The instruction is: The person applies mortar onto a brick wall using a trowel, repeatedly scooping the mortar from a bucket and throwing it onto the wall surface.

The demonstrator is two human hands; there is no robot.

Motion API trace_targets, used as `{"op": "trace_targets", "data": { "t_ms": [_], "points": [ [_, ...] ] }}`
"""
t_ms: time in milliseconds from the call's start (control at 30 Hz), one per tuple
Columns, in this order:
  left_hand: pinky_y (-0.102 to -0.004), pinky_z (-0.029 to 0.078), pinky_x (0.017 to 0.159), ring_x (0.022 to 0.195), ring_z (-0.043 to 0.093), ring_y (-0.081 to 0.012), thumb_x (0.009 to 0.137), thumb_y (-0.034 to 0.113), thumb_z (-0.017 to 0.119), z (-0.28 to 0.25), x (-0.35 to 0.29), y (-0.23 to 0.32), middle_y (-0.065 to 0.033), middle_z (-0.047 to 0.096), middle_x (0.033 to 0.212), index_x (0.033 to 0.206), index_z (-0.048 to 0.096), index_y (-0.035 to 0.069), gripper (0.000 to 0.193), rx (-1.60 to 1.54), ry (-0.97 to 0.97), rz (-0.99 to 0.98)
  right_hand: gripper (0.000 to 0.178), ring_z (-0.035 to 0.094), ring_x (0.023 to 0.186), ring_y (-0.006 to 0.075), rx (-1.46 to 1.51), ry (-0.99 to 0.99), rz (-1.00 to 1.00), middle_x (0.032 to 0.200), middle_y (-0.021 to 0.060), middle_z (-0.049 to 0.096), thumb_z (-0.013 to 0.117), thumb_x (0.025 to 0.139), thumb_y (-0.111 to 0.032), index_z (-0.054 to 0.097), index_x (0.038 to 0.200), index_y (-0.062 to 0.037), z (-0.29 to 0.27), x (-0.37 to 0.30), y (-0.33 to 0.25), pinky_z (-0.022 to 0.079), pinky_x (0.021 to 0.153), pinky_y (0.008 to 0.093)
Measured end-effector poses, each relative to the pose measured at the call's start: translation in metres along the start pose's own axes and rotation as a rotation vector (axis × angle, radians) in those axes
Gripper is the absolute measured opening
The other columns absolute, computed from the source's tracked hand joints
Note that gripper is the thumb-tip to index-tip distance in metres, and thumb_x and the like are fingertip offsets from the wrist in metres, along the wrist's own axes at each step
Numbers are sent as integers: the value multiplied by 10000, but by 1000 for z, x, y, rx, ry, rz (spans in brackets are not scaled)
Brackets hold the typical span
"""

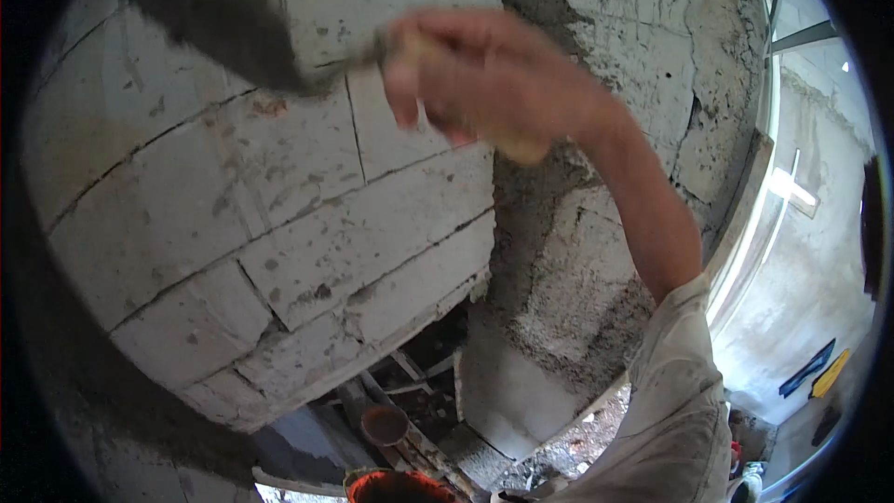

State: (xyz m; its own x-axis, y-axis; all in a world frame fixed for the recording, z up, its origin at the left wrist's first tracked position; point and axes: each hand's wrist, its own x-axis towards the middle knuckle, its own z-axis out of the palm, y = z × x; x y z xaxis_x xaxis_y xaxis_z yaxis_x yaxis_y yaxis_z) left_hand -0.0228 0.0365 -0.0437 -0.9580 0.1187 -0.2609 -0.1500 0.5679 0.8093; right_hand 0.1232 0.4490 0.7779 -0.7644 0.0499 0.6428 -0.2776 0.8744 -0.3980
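In the upper left of the frame, a trowel (223,33) is held up in front of the wall, its dark grey blade blurred and slanting down toward the upper centre. The blade's outline looks ragged, though the blur hides whether anything lies on it. A thin neck joins it to a yellowish handle (523,147), whose butt shows below the palm. The right hand (498,79), at the upper centre, is closed around this handle, fingers curled; the left hand is outside the frame, so its state cannot be told. A bare forearm runs down toward the right into a pale sleeve (675,391) at the lower right.

Behind the trowel, a wall of whitish blocks (298,154) fills the left and centre, with dark joints and grey specks. A band of grey mortar (514,200) runs down from the upper centre, beside the blocks, to a rough, pebbly patch (582,312) right of centre.

At the lower edge, left of the sleeve, sits an orange-lined bucket (400,487), cut off by the frame; just above it is a brownish round vessel (385,426), near some timber (438,468). At the far right stands a grey plastered wall (810,270), with a blue item (808,368) and a yellow item (832,373) side by side low on it.
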Motion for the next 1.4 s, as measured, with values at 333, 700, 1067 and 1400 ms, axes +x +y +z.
{"op": "trace_targets", "data": {
  "t_ms": [333, 700, 1067, 1400],
  "points": [
    [-421, 435, 561, 631, 498, -274, 760, 485, 672, -27, 16, -55, -104, 509, 664, 801, 528, 34, 476, 281, 238, 528, 484, 580, 961, 178, -239, 709, 508, 1109, 89, 584, 585, 900, -388, 535, 1224, -32, -149, -104, 163, 513, 746, 302],
    [-457, 356, 969, 1152, 410, -382, 759, 350, 688, 3, 64, -12, -283, 402, 1235, 1265, 297, -89, 776, 192, -126, -40, 389, 628, 739, 150, -364, 151, 862, 970, 73, 656, 630, 845, -97, 519, 1213, -37, 65, -435, 83, 506, 738, 332],
    [-446, 387, 576, 593, 469, -319, 650, 116, 583, 13, -27, 162, -123, 463, 645, 719, 418, 38, 195, 298, -254, 225, 206, 634, 681, 344, -517, -677, 909, 847, 147, 604, 555, 812, -169, 591, 1011, -129, 456, -520, 117, 516, 553, 451],
    [-428, 424, 566, 598, 546, -304, 620, 168, 619, 31, -71, 216, -107, 517, 632, 719, 476, 60, 205, 315, -329, 355, 299, 652, 805, 337, 494, -224, 1090, 901, 147, 656, 530, 854, -344, 611, 1067, -151, 552, -636, 110, 522, 649, 450]
  ]
}}
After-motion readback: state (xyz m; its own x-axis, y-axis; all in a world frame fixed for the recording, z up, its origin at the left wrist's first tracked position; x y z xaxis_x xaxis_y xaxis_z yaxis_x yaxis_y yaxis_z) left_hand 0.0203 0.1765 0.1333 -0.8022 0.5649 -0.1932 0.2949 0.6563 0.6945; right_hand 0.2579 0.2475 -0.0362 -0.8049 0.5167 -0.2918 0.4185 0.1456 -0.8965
